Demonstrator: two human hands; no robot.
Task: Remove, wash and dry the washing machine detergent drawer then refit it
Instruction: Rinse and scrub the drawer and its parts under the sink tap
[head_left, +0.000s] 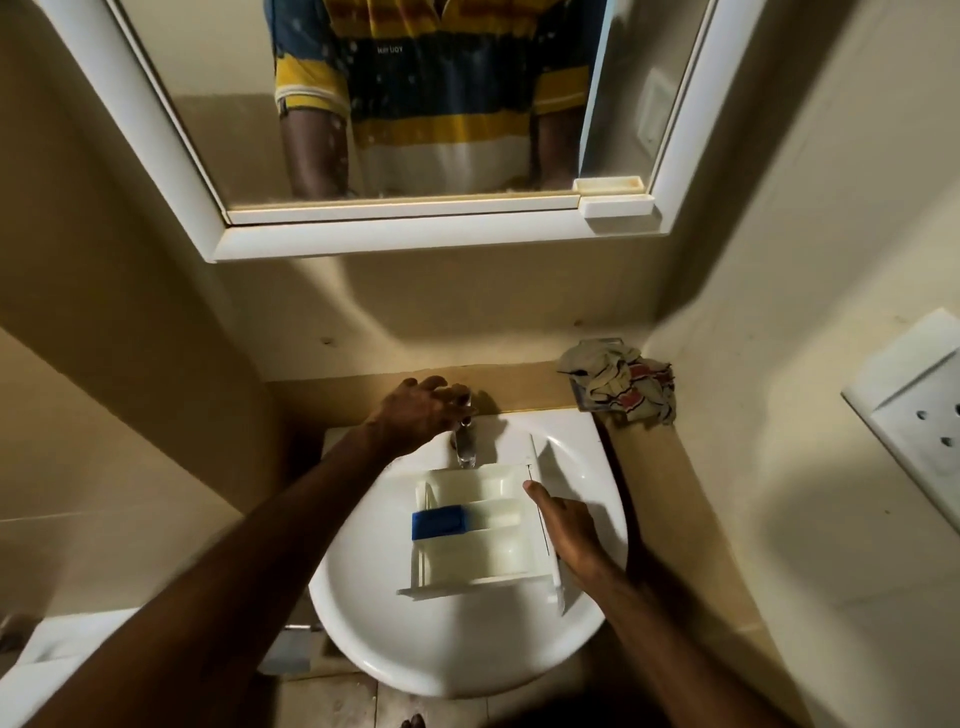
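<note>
Detergent drawer (480, 525) lies in basin (467, 649) under tap (466, 448), presumably for rinsing. Left hand (423, 413) curled around tap handle; right hand (569, 530) grips drawer's front panel at basin's right edge, steadying it

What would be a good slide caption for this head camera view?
Left hand on the tap; right hand steadies the detergent drawer in the sink.

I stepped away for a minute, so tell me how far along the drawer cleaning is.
Done: the detergent drawer is out of the machine and sits in the sink. In hand: the right hand steadies its front panel while the left hand is on the tap; no running water is visible. Left: washing, drying, perhaps with the cloth nearby, and refitting.
</note>
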